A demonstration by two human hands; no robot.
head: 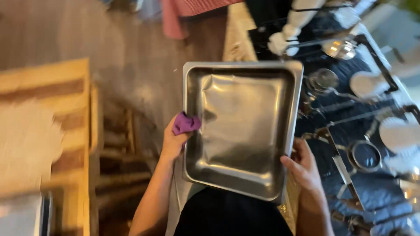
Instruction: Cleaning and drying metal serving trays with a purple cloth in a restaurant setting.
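The big rectangular stainless-steel baking pan [245, 126] fills the middle of the view, held up in front of the person's chest with its open, shiny inside facing them; its long axis runs away from the body, the far short edge pointing toward the top of the scene and leaning a little to the right. There is just the one pan. To its left stands a pale wooden table [65, 131], blurred, with darker wooden rungs beneath it and grey-brown plank flooring [131, 52] beyond. To the right lies a dark blue cloth [372, 192] crowded with kitchenware: I count at least three white dishes, one round metal strainer ring [365, 155], a shiny metal ladle bowl [340, 49] and several long metal utensils, too jumbled to number. Nothing lies between the person and the pan. The right hand [304, 168] is curled around the pan's right rim near the close corner, fingers hooked over the edge. The left hand [175, 140] is closed around one small bunched purple cloth [186, 123], pressing it against the pan's left wall.
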